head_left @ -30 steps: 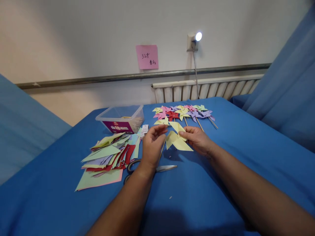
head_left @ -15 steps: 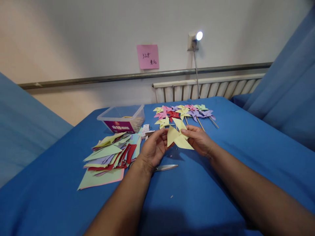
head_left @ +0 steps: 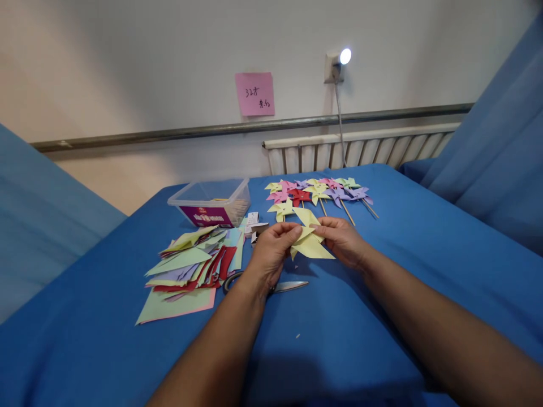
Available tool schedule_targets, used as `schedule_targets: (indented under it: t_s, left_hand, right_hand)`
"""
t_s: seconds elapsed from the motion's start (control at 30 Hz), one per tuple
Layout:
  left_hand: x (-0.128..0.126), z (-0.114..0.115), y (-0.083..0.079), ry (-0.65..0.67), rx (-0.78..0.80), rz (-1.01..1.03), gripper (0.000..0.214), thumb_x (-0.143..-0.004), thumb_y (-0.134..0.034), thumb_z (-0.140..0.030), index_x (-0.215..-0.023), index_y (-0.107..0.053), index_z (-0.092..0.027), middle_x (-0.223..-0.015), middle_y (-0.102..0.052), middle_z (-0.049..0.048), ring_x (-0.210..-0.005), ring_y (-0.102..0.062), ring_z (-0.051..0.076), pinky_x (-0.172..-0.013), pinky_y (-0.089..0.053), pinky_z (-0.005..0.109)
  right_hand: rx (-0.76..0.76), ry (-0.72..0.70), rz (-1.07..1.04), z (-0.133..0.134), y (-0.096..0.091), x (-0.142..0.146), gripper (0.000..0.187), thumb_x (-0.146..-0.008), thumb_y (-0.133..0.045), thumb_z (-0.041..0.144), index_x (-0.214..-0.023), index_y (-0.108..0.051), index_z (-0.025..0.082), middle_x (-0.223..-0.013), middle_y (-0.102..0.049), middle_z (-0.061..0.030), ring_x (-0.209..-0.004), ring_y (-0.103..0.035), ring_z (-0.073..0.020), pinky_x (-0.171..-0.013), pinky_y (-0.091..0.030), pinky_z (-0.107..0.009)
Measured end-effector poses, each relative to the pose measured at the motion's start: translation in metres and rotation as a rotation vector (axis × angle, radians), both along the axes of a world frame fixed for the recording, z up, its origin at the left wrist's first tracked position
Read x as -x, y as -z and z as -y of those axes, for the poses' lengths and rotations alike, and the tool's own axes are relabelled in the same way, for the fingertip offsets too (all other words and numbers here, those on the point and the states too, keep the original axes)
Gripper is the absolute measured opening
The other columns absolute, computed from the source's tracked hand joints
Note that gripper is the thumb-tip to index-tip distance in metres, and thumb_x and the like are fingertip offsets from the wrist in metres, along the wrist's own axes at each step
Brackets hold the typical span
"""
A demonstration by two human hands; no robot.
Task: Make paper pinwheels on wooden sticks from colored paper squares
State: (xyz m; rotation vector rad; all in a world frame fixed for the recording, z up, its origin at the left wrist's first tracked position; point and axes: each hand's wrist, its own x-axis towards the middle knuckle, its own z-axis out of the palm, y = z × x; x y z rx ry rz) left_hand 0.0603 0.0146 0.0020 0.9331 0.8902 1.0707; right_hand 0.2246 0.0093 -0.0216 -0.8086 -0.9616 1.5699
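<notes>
Between my two hands is a yellow paper pinwheel (head_left: 313,247), its blades partly folded in toward the middle. My left hand (head_left: 274,249) pinches its left side, with the thumb on top of a blade. From the right, my right hand (head_left: 341,240) grips it near the centre between thumb and fingers. The pinwheel is held above the table, and no stick shows on it. Under my left wrist lies a pair of scissors (head_left: 292,286), partly hidden, with the blades pointing right.
A pile of coloured paper (head_left: 190,265) lies at the left. Behind it stands a clear plastic box (head_left: 207,192) of sticks. Small boxes (head_left: 252,220) sit beside the pile. Several pinwheels on sticks (head_left: 318,192) lie at the back of the blue-covered table (head_left: 360,339).
My left hand has moved its thumb onto the pinwheel, and the left blade is now folded toward the centre. My right hand keeps its grip.
</notes>
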Motion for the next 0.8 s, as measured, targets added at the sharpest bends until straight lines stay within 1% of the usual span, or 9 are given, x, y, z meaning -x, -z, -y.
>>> schedule_targets:
  t_s: [0.1,0.27,0.4,0.53,0.6,0.67,0.73,0.8]
  left_hand:
    - [-0.0012,0.0016,-0.0006,-0.009,-0.009,-0.017,0.033,-0.057,-0.087,-0.03,-0.077,-0.067,-0.014,-0.07,-0.067,0.0015,-0.061,-0.06,0.01,-0.062,-0.047,0.022]
    - [-0.0018,0.0037,-0.0036,-0.01,-0.023,-0.072,0.035,-0.052,-0.088,-0.029,-0.074,-0.066,-0.014,-0.07,-0.064,-0.0001,-0.061,-0.058,0.01,-0.062,-0.044,0.023]
    - [-0.001,0.0032,-0.0026,0.024,-0.049,-0.139,0.033,-0.051,-0.088,-0.03,-0.07,-0.064,-0.015,-0.064,-0.06,-0.0022,-0.056,-0.052,0.008,-0.057,-0.038,0.022]
    - [-0.002,0.0041,-0.0022,0.003,-0.072,-0.179,0.032,-0.053,-0.085,-0.032,-0.065,-0.06,-0.015,-0.059,-0.056,-0.0041,-0.052,-0.046,0.006,-0.053,-0.035,0.021]
    - [-0.0032,0.005,-0.003,-0.012,-0.083,-0.182,0.031,-0.055,-0.084,-0.031,-0.063,-0.058,-0.015,-0.057,-0.054,-0.0048,-0.05,-0.044,0.006,-0.052,-0.034,0.02]
    - [-0.0042,0.0056,-0.0037,-0.032,-0.092,-0.168,0.03,-0.056,-0.082,-0.031,-0.063,-0.058,-0.015,-0.056,-0.054,-0.005,-0.049,-0.043,0.006,-0.052,-0.034,0.02]
    - [-0.0048,0.0054,-0.0034,-0.058,-0.092,-0.144,0.03,-0.057,-0.082,-0.032,-0.064,-0.058,-0.016,-0.056,-0.055,-0.0045,-0.048,-0.043,0.006,-0.052,-0.035,0.02]
    - [-0.0049,0.0043,-0.0019,-0.096,-0.089,-0.117,0.031,-0.057,-0.082,-0.033,-0.065,-0.058,-0.016,-0.056,-0.055,-0.004,-0.048,-0.045,0.007,-0.052,-0.035,0.02]
  right_hand:
    - [-0.011,-0.002,0.052,0.0004,0.0002,-0.0004,0.025,-0.066,-0.081,0.035,-0.078,-0.069,0.016,-0.067,-0.065,0.0,-0.057,-0.055,-0.0114,-0.058,-0.039,-0.026]
    - [-0.081,-0.007,0.166,0.0005,-0.0009,-0.0013,0.028,-0.066,-0.08,0.039,-0.067,-0.063,0.016,-0.06,-0.058,0.0031,-0.055,-0.048,-0.0092,-0.057,-0.035,-0.026]
    - [-0.088,-0.027,0.206,0.0013,-0.0016,-0.0025,0.032,-0.068,-0.078,0.043,-0.07,-0.062,0.016,-0.061,-0.058,0.0031,-0.054,-0.048,-0.0092,-0.056,-0.035,-0.025]
    - [-0.105,-0.055,0.227,0.0027,-0.0026,-0.0025,0.032,-0.069,-0.077,0.044,-0.071,-0.061,0.016,-0.062,-0.057,0.0029,-0.054,-0.049,-0.0093,-0.054,-0.035,-0.025]
    - [-0.123,-0.029,0.203,0.0027,-0.0036,-0.0012,0.03,-0.069,-0.078,0.042,-0.074,-0.063,0.017,-0.064,-0.058,0.0027,-0.057,-0.05,-0.0095,-0.056,-0.037,-0.024]
    - [-0.107,0.038,0.137,0.002,-0.005,0.0011,0.03,-0.067,-0.079,0.04,-0.08,-0.064,0.018,-0.07,-0.06,0.0024,-0.06,-0.052,-0.0101,-0.059,-0.04,-0.025]
    - [-0.045,0.12,0.039,0.0013,-0.0066,0.0035,0.034,-0.065,-0.081,0.039,-0.089,-0.064,0.021,-0.078,-0.063,0.0017,-0.065,-0.056,-0.0115,-0.06,-0.043,-0.025]
    - [0.041,0.168,-0.048,0.0012,-0.0079,0.0053,0.038,-0.066,-0.081,0.039,-0.095,-0.062,0.024,-0.084,-0.065,0.0008,-0.067,-0.058,-0.013,-0.06,-0.045,-0.026]
